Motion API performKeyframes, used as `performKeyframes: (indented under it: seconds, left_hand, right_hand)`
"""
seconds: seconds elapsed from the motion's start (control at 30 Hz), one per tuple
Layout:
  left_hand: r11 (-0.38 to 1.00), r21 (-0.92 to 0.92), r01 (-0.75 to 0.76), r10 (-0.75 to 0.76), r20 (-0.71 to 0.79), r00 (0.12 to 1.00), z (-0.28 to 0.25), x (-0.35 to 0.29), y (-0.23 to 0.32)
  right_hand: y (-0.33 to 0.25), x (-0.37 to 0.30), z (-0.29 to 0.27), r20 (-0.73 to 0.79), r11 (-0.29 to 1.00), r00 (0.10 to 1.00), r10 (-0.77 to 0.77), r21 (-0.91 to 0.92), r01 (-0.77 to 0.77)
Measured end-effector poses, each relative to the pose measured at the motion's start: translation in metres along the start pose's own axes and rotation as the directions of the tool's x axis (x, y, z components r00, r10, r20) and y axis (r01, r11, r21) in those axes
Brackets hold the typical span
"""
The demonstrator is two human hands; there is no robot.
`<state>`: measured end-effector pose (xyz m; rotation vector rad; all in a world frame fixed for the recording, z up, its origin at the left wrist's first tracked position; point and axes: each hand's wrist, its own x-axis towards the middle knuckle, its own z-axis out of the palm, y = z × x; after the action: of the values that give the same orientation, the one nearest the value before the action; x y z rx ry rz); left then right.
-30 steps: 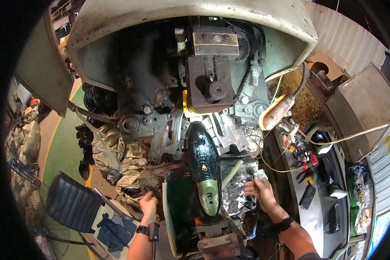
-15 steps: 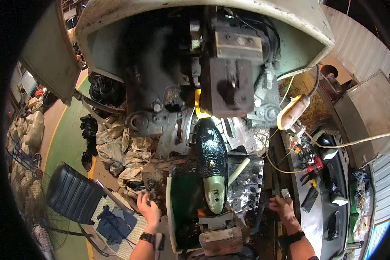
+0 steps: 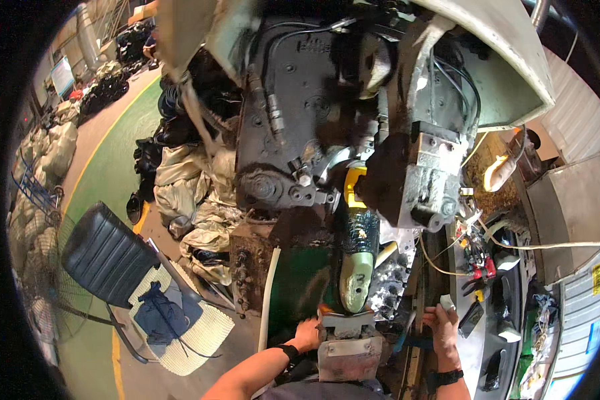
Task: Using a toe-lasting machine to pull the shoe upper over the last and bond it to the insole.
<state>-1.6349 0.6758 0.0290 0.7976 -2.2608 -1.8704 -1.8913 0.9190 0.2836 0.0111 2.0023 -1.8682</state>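
A pale green shoe last (image 3: 357, 283) stands in the machine, with a glossy black upper (image 3: 363, 233) drawn over its far part. A yellow machine part (image 3: 355, 187) meets the upper's far end, and dark machine blocks hide some of it. My left hand (image 3: 308, 335) is beside the metal bracket (image 3: 350, 327) at the near end of the last. Its fingers are curled, and what they grip, if anything, is hidden. To the right of the machine, my right hand (image 3: 441, 327) has bent fingers closed around a small white piece (image 3: 447, 303).
A bench (image 3: 470, 347) at right holds pliers (image 3: 481, 270) and dark shoe parts. A lamp (image 3: 499, 173) hangs on a cord above it. On the left are a chair (image 3: 110, 257) with blue cloth, a wire fan (image 3: 47, 287) and pale sacks (image 3: 210, 233).
The view has swung left, and the machine parts now cover more of the black upper. My left hand has come in from the left to the bracket. My right hand keeps to the bench side.
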Motion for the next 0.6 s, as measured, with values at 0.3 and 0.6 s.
performKeyframes:
  seconds: [0.3, 0.6]
  left_hand:
    - [0.962, 0.241, 0.13, -0.141, 0.029, 0.99, -0.207, -0.093, 0.188]
    - [0.442, -0.781, -0.441, 0.322, -0.321, 0.891, -0.167, -0.122, 0.376]
  right_hand:
    - [-0.046, -0.053, 0.027, 0.061, 0.984, 0.983, -0.174, -0.011, 0.175]
    - [-0.073, -0.168, 0.073, 0.785, 0.849, 0.593, 0.178, 0.182, -0.496]
